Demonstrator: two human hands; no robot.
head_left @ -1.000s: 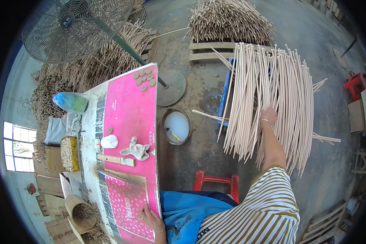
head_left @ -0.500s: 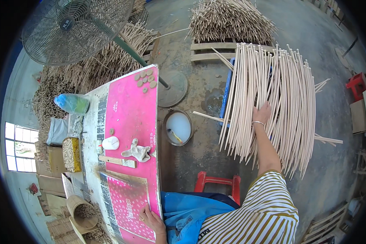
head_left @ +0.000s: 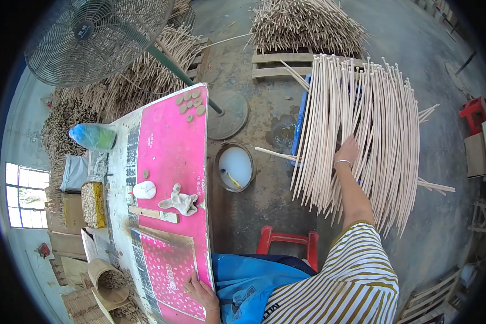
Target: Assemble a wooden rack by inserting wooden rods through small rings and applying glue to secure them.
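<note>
Reaching at two o'clock, your right hand (head_left: 349,153) lies flat, fingers spread, on long pale stiff wooden rods (head_left: 372,135); light, rolling — grip mid-length. Left hand (head_left: 200,291) flat on pink table (head_left: 170,135).

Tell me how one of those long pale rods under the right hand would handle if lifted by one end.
A rod is very long and thin, so it would probably sag and whip rather than stay stiff. It looks like light, pale wood or cane, likely easy to lift singly. Being round, it may roll off the stack where the right hand rests.
</note>
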